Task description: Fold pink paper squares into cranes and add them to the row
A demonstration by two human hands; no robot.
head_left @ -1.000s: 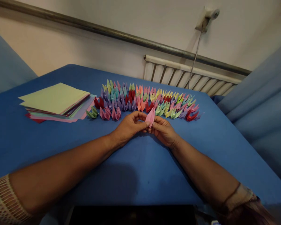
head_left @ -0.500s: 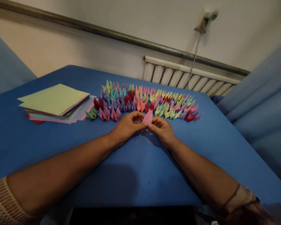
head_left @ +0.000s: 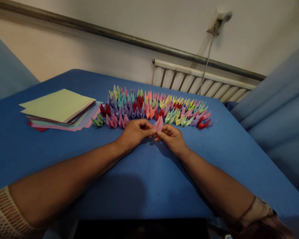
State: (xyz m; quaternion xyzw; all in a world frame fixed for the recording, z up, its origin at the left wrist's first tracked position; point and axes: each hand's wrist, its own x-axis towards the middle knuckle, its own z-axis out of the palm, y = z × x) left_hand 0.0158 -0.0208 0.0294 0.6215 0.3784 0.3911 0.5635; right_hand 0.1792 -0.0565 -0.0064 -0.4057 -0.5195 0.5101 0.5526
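A small pink folded paper piece [head_left: 158, 123], pointed at the top, stands upright between my two hands. My left hand [head_left: 137, 132] pinches its lower left edge between thumb and fingers. From the other side, my right hand [head_left: 173, 136] grips the lower right edge with its thumb in front. The fingers behind the paper are partly hidden. Just beyond my hands, several rows of folded paper cranes [head_left: 129, 109] in many colours stand close together. Two pink cranes [head_left: 117, 121] and a green one [head_left: 98, 120] are nearest on the left.
A stack of coloured paper sheets [head_left: 57, 106], pale yellow on top, lies at the left of the blue table [head_left: 164, 186]. Behind are a wall rail [head_left: 129, 39] and a white radiator [head_left: 181, 68]. A blue curtain [head_left: 284, 99] hangs at the right.
The pink folded paper has shifted very slightly right, and a crease line shows at its middle. My left hand moved a little with it; both hands keep their hold.
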